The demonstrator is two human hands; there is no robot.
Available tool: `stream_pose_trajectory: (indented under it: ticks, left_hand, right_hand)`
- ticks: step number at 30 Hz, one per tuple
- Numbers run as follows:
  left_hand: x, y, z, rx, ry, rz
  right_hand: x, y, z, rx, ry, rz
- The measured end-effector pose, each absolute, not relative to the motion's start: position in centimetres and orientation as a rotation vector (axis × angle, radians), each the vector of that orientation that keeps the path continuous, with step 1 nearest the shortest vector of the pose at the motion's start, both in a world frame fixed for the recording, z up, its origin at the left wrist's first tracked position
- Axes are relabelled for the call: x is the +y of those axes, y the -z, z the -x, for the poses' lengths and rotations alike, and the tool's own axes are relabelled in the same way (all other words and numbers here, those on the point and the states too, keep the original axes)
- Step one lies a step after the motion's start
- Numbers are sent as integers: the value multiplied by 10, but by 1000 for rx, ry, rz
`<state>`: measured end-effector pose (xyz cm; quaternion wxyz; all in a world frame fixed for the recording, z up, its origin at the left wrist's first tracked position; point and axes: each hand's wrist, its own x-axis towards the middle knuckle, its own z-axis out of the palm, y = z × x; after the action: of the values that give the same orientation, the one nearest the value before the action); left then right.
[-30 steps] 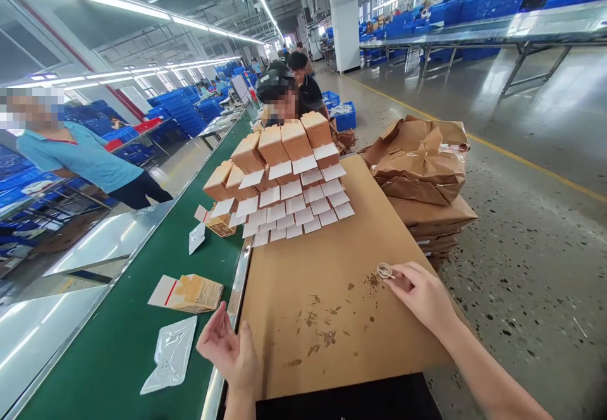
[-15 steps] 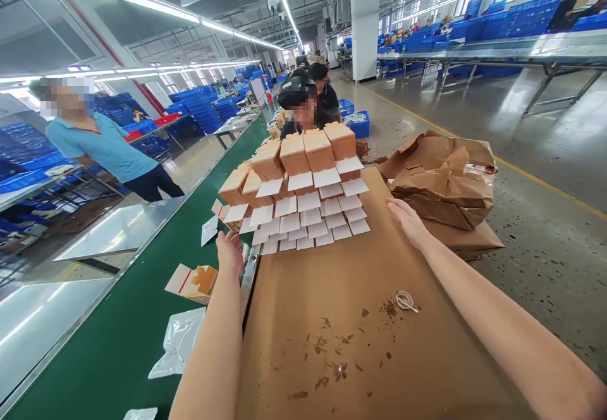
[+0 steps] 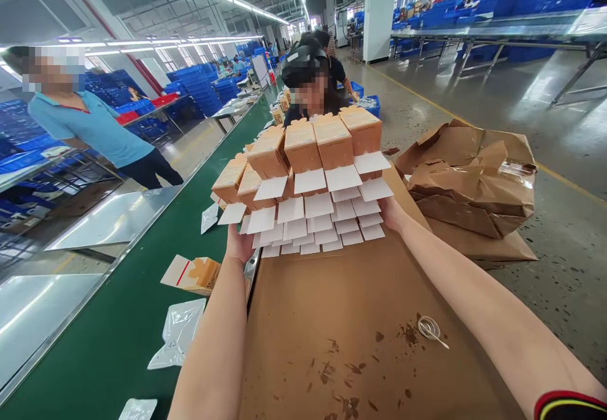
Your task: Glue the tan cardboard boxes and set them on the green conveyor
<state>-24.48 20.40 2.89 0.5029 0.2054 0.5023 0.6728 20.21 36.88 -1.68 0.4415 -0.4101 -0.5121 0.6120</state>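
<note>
A stack of small orange-brown cartons (image 3: 303, 148) stands on the cardboard-covered surface, with white flaps (image 3: 318, 205) sticking out toward me in several rows. My left hand (image 3: 240, 245) is at the stack's lower left side, its fingers mostly hidden behind the flaps and cartons. At the right side my right hand (image 3: 392, 213) meets the stack, its fingers also out of sight behind it. Whether either hand grips or only rests against the cartons cannot be seen. A single carton with a red-striped flap (image 3: 192, 274) lies on the green belt, left of my left forearm.
White plastic packets (image 3: 180, 331) lie on the green belt (image 3: 90, 350). A clear ring-shaped piece (image 3: 429, 328) sits by dark marks on the cardboard (image 3: 322, 300). Crumpled brown paper (image 3: 469, 179) is at right. One person (image 3: 313, 85) is behind the stack, another (image 3: 95, 123) at left.
Both hands have moved inward and forward from beside the stack to its two sides, their fingers passing out of sight. The view has shifted slightly closer to the stack.
</note>
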Motion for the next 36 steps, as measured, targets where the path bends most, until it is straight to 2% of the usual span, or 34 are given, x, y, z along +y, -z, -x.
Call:
stream_pose_trajectory:
  ticks: [10,36]
  left_hand:
    - [204,-34,223,1177,-1607,-643]
    - [188,-51,214,1160,-1627,-710]
  right_hand:
    - [352,9,-202,-1168,-1667,1008]
    - [306,-9,-230,-1154,-1688,1031]
